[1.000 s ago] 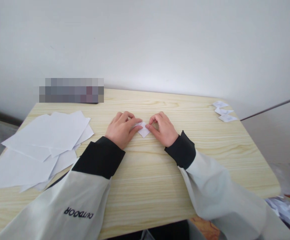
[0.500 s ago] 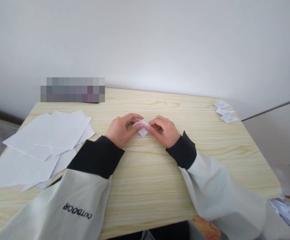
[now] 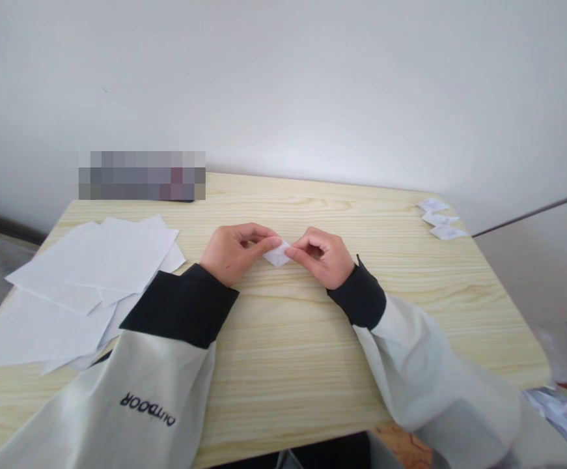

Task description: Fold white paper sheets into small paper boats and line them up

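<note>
In the head view, my only feed, I take the small folded paper [image 3: 278, 254] as my landmark: it is over the middle part of the worktop [image 3: 293, 365], one corner pointing to the near side. Whether it rests on the wood or hangs just above it, I cannot tell. On its left, the left hand [image 3: 237, 253] pinches its edge between thumb and fingers; on its right, the right hand [image 3: 323, 257] grips the opposite edge likewise, fingers curled. A faint line crosses its face, so I judge that the step in hand is shaping or pressing a fold. To my mind, the next move calls for light, even fingertip pressure from both sides, since so small a piece could easily skew. Well to the left of the folded paper I see overlapping loose white sheets [image 3: 88, 273]; well to its right and farther back lie three small folded pieces [image 3: 440, 219], staggered. Beyond it, to the left, a pixelated patch [image 3: 139, 176] hides whatever stands there.
</note>
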`<state>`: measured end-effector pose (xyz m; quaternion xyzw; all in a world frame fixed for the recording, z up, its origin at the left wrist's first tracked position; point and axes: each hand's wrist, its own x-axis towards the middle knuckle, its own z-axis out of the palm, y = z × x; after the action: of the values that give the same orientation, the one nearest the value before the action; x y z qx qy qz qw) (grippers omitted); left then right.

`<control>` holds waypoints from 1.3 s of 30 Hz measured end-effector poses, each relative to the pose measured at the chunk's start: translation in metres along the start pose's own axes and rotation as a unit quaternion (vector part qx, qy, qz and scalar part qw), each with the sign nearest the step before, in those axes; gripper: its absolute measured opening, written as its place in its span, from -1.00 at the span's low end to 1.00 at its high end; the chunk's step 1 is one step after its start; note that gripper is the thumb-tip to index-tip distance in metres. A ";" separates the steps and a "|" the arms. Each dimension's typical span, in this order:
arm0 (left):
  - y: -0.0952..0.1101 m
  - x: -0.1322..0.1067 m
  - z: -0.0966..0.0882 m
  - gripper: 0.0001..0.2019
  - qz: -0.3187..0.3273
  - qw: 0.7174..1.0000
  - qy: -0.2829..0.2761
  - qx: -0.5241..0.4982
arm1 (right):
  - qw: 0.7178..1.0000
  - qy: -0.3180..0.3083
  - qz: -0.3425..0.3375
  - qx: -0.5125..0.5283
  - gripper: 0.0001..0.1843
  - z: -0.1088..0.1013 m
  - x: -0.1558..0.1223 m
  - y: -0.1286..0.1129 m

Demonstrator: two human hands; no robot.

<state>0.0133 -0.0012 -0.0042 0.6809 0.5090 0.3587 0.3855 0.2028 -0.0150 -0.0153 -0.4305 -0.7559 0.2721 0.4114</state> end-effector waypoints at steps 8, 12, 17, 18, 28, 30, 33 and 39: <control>0.000 -0.001 -0.004 -0.71 0.025 0.998 -0.043 -0.024 | 0.999 0.010 0.045 0.024 -0.80 -0.002 0.001 -0.003; 0.001 -0.001 -0.005 -0.77 0.008 0.998 -0.044 -0.041 | 0.999 0.005 0.032 0.016 -0.78 -0.003 0.001 -0.003; 0.002 -0.001 -0.004 -0.79 -0.011 0.998 -0.038 -0.047 | 0.999 0.001 0.050 0.019 -0.77 -0.003 0.000 -0.005; 0.003 0.000 -0.004 -0.79 -0.014 0.998 -0.039 -0.050 | 0.998 0.002 0.057 0.026 -0.76 -0.003 0.000 -0.004; 0.002 -0.001 -0.007 -0.69 -0.024 0.995 -0.062 -0.069 | 0.989 0.025 0.114 0.089 -0.71 -0.002 -0.002 0.004; 0.001 -0.001 -0.008 -0.72 -0.017 0.997 -0.057 -0.054 | 0.989 0.023 0.116 0.086 -0.71 -0.002 -0.002 0.004; 0.002 -0.002 -0.007 -0.75 -0.014 0.998 -0.052 -0.045 | 0.990 0.020 0.114 0.081 -0.71 -0.002 -0.002 0.003; 0.006 -0.003 -0.004 -0.73 -0.011 0.998 -0.036 -0.053 | 0.990 0.043 0.097 0.088 -0.75 -0.001 -0.002 0.003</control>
<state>0.0115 -0.0044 0.0032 0.6662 0.4830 0.3562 0.4427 0.2053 -0.0158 -0.0182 -0.4750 -0.6653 0.3578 0.4514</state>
